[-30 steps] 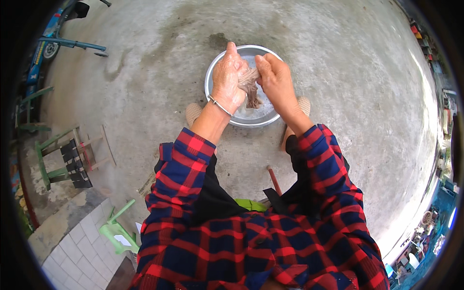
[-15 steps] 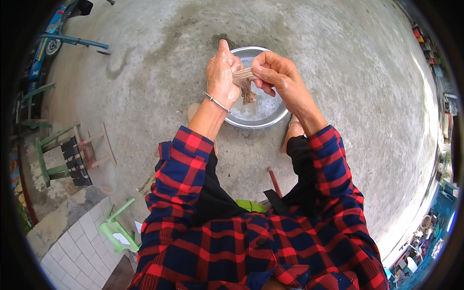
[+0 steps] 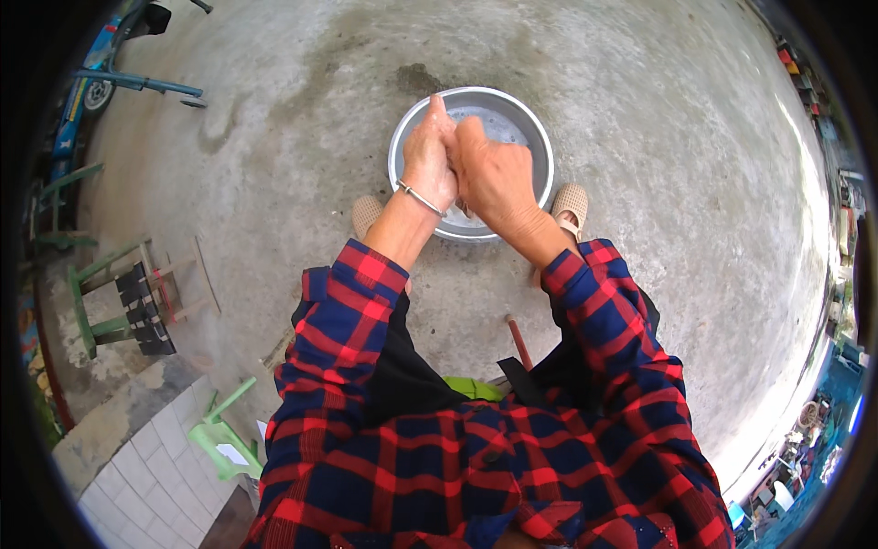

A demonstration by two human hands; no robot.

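Note:
Over a round metal basin (image 3: 546,151) of sudsy water (image 3: 498,126), my two wet hands are pressed together. My left hand (image 3: 427,157), a silver bangle at its wrist, is closed with the thumb pointing away from me. Against its palm side my right hand (image 3: 501,179) makes a fist, knuckles up. Between them is a small brown wet cloth (image 3: 463,208); only a bit shows below the fingers, and the hands hide the rest. Whether the cloth touches the water I cannot tell.
The basin stands on the concrete floor (image 3: 695,183) between my feet in beige clogs (image 3: 571,203). A reddish stick (image 3: 519,343) lies near my right leg. To the left are a green wooden chair frame (image 3: 110,328), a light green plastic stool (image 3: 224,444) and a blue wheeled vehicle (image 3: 91,91).
My right hand has moved left and turned over, from pinching the stretched cloth to a fist against my left hand. The cloth that hung in sight is now mostly hidden.

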